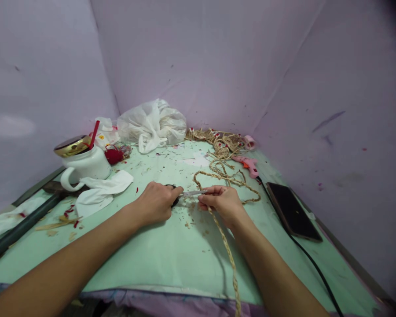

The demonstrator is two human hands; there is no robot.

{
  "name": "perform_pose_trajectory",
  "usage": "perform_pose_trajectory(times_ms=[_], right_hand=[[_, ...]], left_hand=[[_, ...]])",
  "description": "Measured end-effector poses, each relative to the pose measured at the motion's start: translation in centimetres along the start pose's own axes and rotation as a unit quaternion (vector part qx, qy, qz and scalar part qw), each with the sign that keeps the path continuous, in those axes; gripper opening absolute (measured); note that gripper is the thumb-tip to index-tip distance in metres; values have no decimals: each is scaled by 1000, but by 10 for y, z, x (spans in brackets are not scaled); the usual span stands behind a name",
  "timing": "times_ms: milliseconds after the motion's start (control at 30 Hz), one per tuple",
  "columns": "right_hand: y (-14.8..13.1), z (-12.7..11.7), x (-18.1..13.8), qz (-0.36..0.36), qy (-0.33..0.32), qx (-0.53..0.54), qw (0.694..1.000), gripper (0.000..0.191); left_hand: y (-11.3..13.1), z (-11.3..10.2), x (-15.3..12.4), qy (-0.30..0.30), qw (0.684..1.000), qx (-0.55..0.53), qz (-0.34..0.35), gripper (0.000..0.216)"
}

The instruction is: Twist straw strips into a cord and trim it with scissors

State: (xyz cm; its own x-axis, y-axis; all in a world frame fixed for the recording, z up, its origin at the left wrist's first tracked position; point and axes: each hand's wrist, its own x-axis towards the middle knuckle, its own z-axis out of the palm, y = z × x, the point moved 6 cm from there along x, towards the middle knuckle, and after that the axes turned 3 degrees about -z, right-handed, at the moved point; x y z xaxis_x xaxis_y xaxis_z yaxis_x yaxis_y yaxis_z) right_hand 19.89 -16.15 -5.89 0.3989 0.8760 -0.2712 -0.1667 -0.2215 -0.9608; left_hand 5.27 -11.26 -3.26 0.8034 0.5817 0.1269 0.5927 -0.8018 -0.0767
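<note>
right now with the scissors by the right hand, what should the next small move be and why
I'd probably ease the right hand back slightly along the braided rope before any snip with the scissors: the left hand grips their handles, and the blades appear to reach the right hand; whether they touch isn't clear.

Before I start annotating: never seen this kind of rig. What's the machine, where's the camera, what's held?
There's no machine: these are a person's two bare hands. The single picture comes from a camera worn on their head, looking forward and down. The left hand holds black-handled metal scissors, whose blades point toward the right hand. That hand pinches a braided straw-coloured cord. On the pale green tabletop lie a pink glue gun, a flat dark phone, a white handled mug and a crumpled white plastic bag.
</note>
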Motion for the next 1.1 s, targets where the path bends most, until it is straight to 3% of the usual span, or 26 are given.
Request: perform_pose_trajectory(times_ms=[100, 200, 267, 367, 467, 600, 700, 833, 900, 1000, 1100], right_hand=[[1, 0, 1, 3, -5, 4, 1000, 18], [1, 2, 0, 2, -12, 5, 1000, 20], [1, 6, -2, -3, -23, -2, 1000, 21], [5, 15, -5, -5, -59, -26, 998, 20], [10, 22, -8, 5, -99, -20, 995, 20], [14, 28, -12, 31, -147, -7, 989, 18], [5, 29, -17, -42, -146, -35, 988, 15], [-12, 34, -29, -223, -158, -69, 959, 8], [-14, 36, -32, -270, -170, -74, 945, 8], [-10, 34, -28, -273, -169, -91, 943, 9], [-2, 30, -16, -198, -157, -106, 962, 14]], left_hand=[[-5, -8, -1, 32, 992, -120, -16, 35], [-14, -15, -2, 99, 949, -290, -75, 29], [-18, -14, -1, 128, 886, -426, -132, 30], [-15, -7, 3, 124, 763, -601, -202, 40], [-10, -4, 7, 114, 686, -675, -245, 47], [-16, -8, 7, 150, 637, -709, -264, 47], [-21, -5, 6, 171, 604, -720, -295, 44], [-12, 10, 8, 102, 570, -741, -340, 38], [-5, 17, 10, 66, 564, -745, -350, 36], [-3, 23, 13, 59, 587, -725, -355, 34], [-11, 27, 16, 52, 644, -684, -338, 31]])
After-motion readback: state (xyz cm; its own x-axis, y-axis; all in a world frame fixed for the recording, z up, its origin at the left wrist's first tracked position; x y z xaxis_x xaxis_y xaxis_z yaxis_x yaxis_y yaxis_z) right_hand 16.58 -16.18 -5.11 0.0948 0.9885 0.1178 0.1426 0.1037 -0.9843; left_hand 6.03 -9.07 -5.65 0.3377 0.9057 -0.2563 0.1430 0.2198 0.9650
